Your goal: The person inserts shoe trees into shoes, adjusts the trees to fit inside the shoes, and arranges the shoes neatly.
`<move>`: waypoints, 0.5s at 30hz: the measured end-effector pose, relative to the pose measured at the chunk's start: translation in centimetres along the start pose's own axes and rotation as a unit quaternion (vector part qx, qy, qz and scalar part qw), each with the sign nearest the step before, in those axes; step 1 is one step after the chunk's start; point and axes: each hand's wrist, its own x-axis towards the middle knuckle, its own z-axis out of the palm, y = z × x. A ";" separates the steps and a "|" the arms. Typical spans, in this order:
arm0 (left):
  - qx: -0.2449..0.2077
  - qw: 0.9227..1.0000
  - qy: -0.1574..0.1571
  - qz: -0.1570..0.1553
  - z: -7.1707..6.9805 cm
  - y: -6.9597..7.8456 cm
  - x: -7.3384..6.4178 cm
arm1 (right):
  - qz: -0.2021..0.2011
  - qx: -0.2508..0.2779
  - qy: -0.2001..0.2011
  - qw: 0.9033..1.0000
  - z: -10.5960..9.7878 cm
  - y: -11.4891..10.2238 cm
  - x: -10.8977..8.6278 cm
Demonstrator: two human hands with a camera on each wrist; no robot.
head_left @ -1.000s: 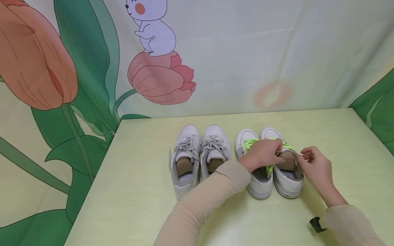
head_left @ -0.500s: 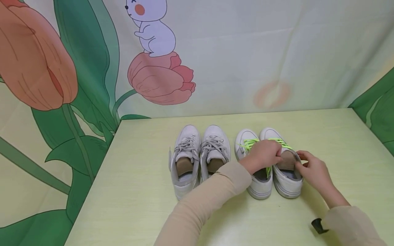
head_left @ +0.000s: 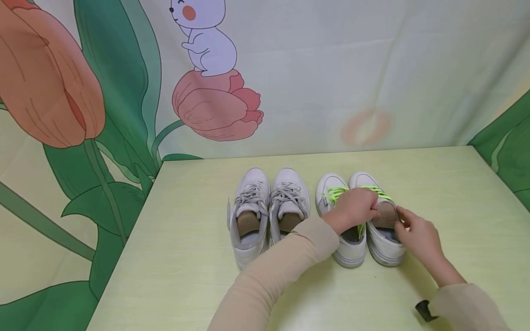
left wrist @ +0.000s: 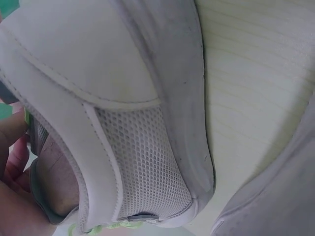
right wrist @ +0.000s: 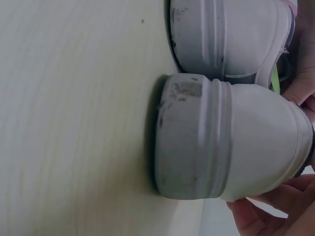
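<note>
The far-right white sneaker point(head_left: 383, 253) with neon green laces point(head_left: 377, 192) stands between my hands. My left hand point(head_left: 357, 207), fingers curled, grips its left collar edge. On the opposite side, my right hand point(head_left: 420, 235) pinches the collar with thumb and forefinger. A brown panel point(head_left: 386, 215) shows inside the opening. Its mate, a second green-laced sneaker point(head_left: 349, 255), stands to the left, partly hidden under my left hand. In the left wrist view, mesh and white upper of a sneaker point(left wrist: 142, 147) fill the middle. The right wrist view shows the sneaker's scuffed heel point(right wrist: 192, 142).
A pair of white sneakers with grey laces, the left sneaker point(head_left: 251, 220) and right sneaker point(head_left: 290, 193), stands to the left, partly behind my left sleeve point(head_left: 273, 276). All rest on a pale yellow table point(head_left: 174, 257). A printed curtain point(head_left: 306, 92) hangs behind.
My right hand has moved slightly left and closer onto the sneaker's right collar, its fingers now together on that edge. The left hand has stayed almost still. The sneakers have hardly moved.
</note>
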 end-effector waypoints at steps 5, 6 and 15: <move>0.003 1.000 0.017 -0.003 0.2 -0.1 -0.1 | -0.005 0.002 -0.003 1.000 0.1 -0.1 0.0; 0.006 1.000 0.018 -0.005 0.2 -0.1 -0.2 | -0.008 0.004 -0.005 1.000 0.1 0.0 0.0; 0.058 0.997 -0.041 -0.019 -0.4 0.6 -1.0 | -0.034 0.018 0.004 0.999 -0.7 1.0 0.2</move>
